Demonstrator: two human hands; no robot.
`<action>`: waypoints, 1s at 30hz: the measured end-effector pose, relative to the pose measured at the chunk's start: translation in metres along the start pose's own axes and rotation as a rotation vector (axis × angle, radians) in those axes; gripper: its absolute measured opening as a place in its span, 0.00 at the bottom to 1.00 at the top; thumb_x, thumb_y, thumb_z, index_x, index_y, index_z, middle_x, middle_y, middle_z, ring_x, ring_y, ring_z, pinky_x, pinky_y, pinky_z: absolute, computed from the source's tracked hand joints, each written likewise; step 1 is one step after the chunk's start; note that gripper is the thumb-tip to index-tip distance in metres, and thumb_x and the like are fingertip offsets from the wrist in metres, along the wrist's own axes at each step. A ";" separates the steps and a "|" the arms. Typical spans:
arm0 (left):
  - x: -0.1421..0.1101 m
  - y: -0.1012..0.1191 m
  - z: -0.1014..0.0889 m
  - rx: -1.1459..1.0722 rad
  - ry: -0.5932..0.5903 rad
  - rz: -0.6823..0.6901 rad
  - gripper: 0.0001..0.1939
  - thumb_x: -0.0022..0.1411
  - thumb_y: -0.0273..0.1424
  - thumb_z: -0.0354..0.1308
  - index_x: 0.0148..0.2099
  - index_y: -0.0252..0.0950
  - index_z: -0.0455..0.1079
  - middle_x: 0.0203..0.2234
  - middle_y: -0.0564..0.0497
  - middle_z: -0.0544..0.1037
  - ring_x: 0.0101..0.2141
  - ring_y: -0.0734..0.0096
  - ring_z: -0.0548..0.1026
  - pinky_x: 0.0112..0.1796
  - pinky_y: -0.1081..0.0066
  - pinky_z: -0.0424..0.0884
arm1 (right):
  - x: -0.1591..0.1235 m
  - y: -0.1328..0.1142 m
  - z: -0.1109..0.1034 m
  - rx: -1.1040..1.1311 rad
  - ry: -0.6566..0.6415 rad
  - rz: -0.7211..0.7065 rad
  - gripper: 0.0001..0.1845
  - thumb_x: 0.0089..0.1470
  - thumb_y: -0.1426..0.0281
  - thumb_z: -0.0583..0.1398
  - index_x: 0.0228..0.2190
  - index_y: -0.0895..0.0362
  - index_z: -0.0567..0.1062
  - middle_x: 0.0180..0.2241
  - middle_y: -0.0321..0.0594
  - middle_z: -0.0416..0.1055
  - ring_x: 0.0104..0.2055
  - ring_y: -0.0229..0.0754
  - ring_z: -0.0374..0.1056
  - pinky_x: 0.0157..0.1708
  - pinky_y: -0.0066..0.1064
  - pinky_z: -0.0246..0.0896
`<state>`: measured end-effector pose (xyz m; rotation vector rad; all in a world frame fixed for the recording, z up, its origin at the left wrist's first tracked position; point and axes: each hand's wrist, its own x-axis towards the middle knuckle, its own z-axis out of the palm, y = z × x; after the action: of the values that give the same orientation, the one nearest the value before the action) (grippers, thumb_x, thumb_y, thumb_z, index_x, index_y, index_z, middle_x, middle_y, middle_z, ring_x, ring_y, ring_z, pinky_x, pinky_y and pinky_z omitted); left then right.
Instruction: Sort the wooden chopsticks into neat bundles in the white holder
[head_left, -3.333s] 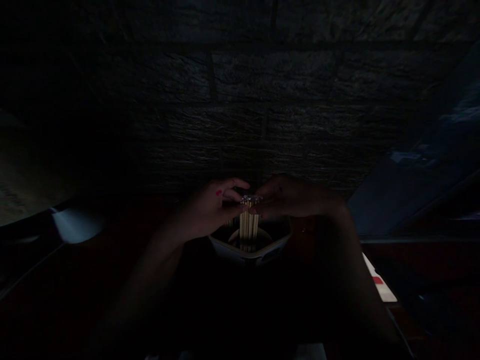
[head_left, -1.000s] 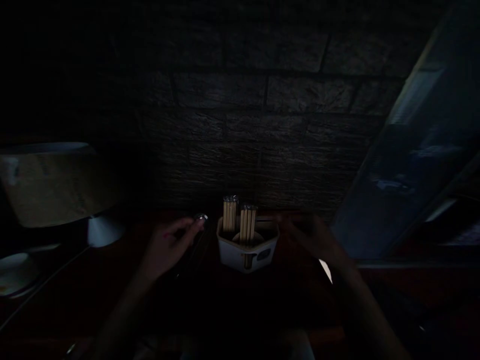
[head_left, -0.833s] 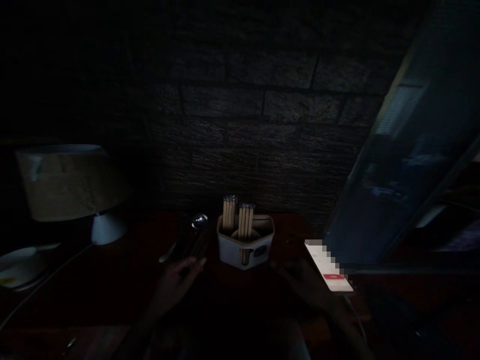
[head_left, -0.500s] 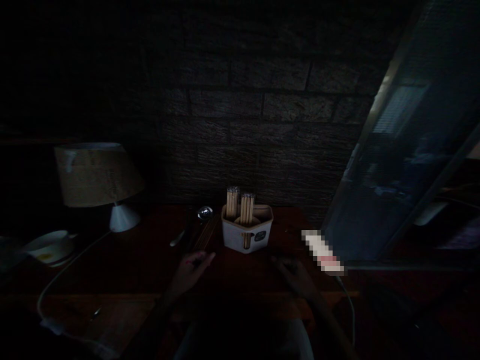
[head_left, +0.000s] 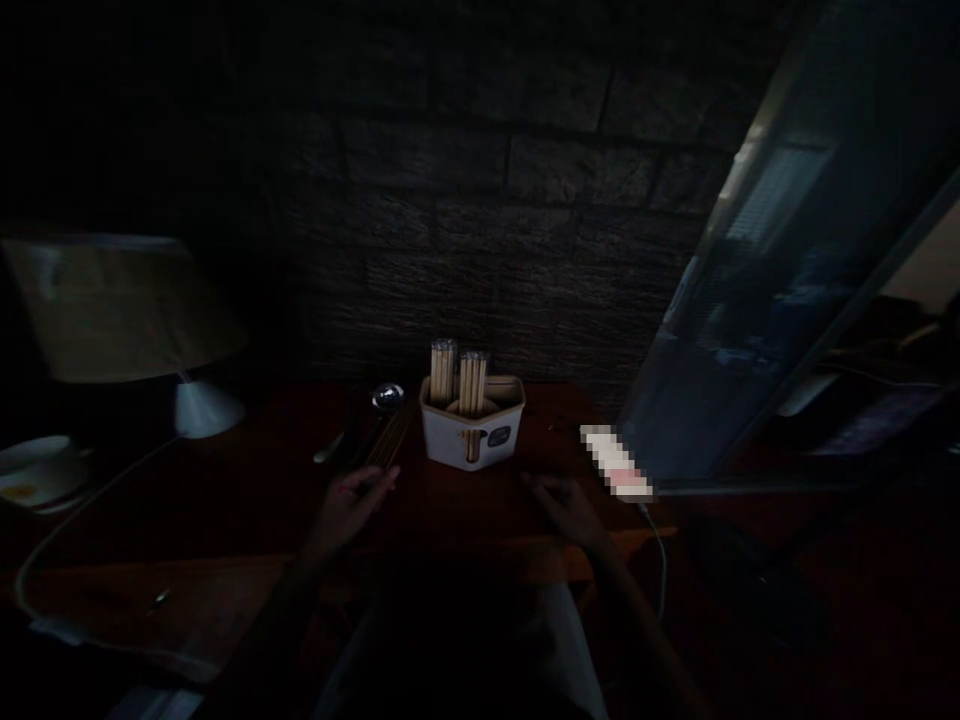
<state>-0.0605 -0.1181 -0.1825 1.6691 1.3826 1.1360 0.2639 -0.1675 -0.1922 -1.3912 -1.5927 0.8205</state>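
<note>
My left hand (head_left: 355,502) rests at the near end of several thin chopsticks (head_left: 391,435) lying on the dark wooden table (head_left: 457,510). Its thumb is stretched out, the fingers loosely bent, and I see nothing held. My right hand (head_left: 564,508) lies on the table to the right, thumb and fingers apart, with nothing visible in it. Between and beyond both hands stands a white holder (head_left: 446,442) with a tan rim. Two bundles of pale chopsticks (head_left: 472,382) stand upright in it. Left of the holder are a shiny ladle (head_left: 388,397) and a spoon (head_left: 328,449).
At the left stand a lamp (head_left: 127,310) and a white bowl (head_left: 41,470), with a cable (head_left: 67,510) by them. A lit phone-like screen (head_left: 616,462), blurred out, lies at the right with a cord. A dark brick wall (head_left: 480,220) rises behind. The light is very dim.
The whole view has shifted, so everything appears farther left and a little higher. Both hands stay in about the same place on the table.
</note>
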 end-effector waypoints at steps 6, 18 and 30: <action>0.005 0.003 0.001 -0.005 0.111 0.034 0.12 0.55 0.39 0.61 0.29 0.35 0.71 0.18 0.56 0.69 0.23 0.73 0.68 0.28 0.74 0.64 | 0.001 0.006 0.002 -0.013 -0.008 0.034 0.28 0.58 0.51 0.54 0.17 0.56 0.56 0.20 0.32 0.48 0.24 0.33 0.46 0.23 0.29 0.42; 0.083 0.106 0.023 -0.238 0.099 0.246 0.16 0.60 0.40 0.62 0.45 0.34 0.76 0.40 0.47 0.82 0.39 0.68 0.79 0.41 0.71 0.75 | 0.047 -0.076 -0.035 -0.047 0.151 -0.083 0.18 0.55 0.55 0.61 0.23 0.56 0.75 0.24 0.37 0.72 0.29 0.40 0.68 0.29 0.29 0.62; 0.103 0.095 0.057 -0.311 -0.049 0.284 0.19 0.62 0.34 0.60 0.53 0.33 0.67 0.47 0.42 0.79 0.48 0.64 0.78 0.52 0.61 0.74 | 0.152 -0.099 -0.031 0.156 -0.148 -0.305 0.19 0.47 0.63 0.69 0.42 0.55 0.79 0.46 0.43 0.78 0.48 0.46 0.74 0.51 0.42 0.68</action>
<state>0.0338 -0.0350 -0.0986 1.6831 0.9009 1.3798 0.2458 -0.0359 -0.0647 -0.9661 -1.7596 0.8560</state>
